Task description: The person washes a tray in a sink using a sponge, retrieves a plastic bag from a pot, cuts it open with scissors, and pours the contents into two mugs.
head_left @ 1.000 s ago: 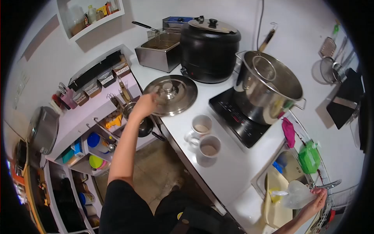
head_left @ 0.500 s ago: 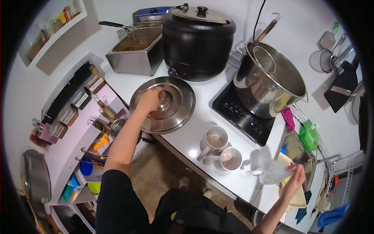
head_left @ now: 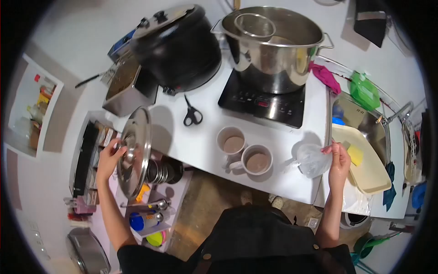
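My left hand (head_left: 108,160) grips the knob of a big steel pot lid (head_left: 142,150), which is raised off the counter and tilted almost on edge. Between the fingers of my right hand (head_left: 338,157) hangs a clear plastic bag (head_left: 313,160), just above the counter's right part. Two white mugs (head_left: 231,140) with a light brown drink stand side by side in front of me. Black-handled scissors (head_left: 192,114) lie on the counter behind them, to the left. A large steel pot (head_left: 273,64), with a strainer (head_left: 254,25) at its rim, rests on a black induction cooker (head_left: 260,104).
A black soup kettle (head_left: 182,50) and a steel fryer (head_left: 130,89) stand at the back left. To the right are a sink (head_left: 365,116), a green bottle (head_left: 364,91), a pink cloth (head_left: 325,77) and a cream tray (head_left: 367,160) with a yellow sponge. Shelves lie below the lid.
My left hand has lifted the lid off the counter and carried it left, tilting it up. The scissors have come into view. My right hand still holds the bag; the camera has turned.
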`<control>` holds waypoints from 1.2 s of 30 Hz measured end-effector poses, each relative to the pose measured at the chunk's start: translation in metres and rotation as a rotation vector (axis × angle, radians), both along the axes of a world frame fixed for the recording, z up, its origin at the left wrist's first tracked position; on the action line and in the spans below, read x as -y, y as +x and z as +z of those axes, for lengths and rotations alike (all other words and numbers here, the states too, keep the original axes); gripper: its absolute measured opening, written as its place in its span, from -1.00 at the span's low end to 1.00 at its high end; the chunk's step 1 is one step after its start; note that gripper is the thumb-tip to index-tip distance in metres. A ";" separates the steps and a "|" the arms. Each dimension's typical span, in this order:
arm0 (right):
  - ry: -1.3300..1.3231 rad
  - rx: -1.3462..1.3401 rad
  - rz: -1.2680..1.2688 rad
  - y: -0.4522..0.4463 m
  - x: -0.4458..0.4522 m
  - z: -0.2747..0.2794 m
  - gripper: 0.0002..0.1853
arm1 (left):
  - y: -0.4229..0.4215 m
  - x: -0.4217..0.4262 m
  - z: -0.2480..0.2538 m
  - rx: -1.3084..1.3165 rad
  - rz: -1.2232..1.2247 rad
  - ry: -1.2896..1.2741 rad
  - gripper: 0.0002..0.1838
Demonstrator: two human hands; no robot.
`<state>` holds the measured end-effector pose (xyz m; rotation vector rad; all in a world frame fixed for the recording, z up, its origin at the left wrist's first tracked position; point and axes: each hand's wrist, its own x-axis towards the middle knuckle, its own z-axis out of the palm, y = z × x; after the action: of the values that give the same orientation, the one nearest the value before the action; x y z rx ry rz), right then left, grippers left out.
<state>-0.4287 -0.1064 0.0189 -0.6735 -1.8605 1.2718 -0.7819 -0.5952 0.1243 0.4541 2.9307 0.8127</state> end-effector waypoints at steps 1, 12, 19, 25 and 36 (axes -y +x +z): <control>-0.014 0.006 -0.010 0.000 -0.001 -0.001 -0.62 | 0.008 -0.007 0.013 0.009 0.007 0.107 -0.59; 0.068 0.045 0.001 0.012 0.002 -0.004 -0.67 | 0.040 -0.244 0.130 -0.388 -0.504 0.026 -0.60; 0.126 0.046 0.006 0.019 0.006 -0.005 -0.68 | 0.038 -0.423 0.136 -0.351 -0.771 0.058 -0.56; 0.161 0.050 0.014 0.022 0.009 -0.005 -0.71 | 0.009 -0.522 0.119 -0.313 -0.819 -0.147 -0.50; 0.138 0.105 0.076 0.017 0.009 -0.002 -0.74 | -0.040 -0.567 0.082 -0.601 -0.673 -0.237 -0.37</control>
<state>-0.4115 -0.1152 0.0168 -0.6108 -2.0560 1.1626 -0.8218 -0.0278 0.2059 1.7805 2.9210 0.2552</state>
